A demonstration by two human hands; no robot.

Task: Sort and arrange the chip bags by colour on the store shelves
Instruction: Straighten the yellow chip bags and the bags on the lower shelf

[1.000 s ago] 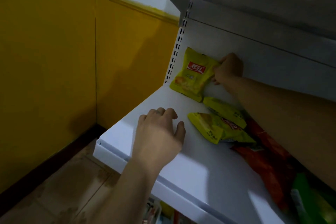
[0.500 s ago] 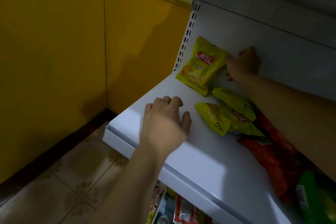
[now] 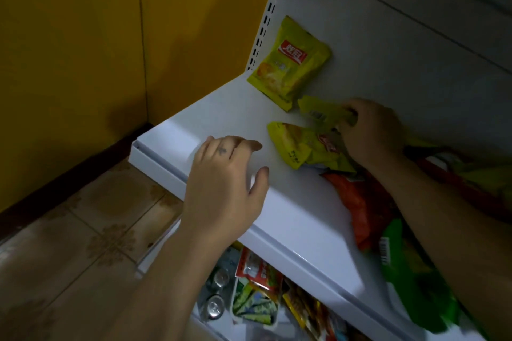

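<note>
- Three yellow chip bags were counted on the white shelf (image 3: 216, 111), all crinkly and glossy. A red logo patch was seen on two of them.
- The upright yellow bag (image 3: 288, 61) was propped against the back panel, at 12 o'clock in view.
- The middle yellow bag (image 3: 318, 112) was pinched at its end by the right hand (image 3: 371, 130), fingers curled round it, at 2 o'clock.
- The flat yellow bag (image 3: 299, 147) was laid at 2 o'clock from the left hand (image 3: 224, 183), which was rested relaxed on the shelf, nothing held.
- One orange bag (image 3: 360, 202) and one green bag (image 3: 410, 271) were spotted at 4 o'clock.
</note>
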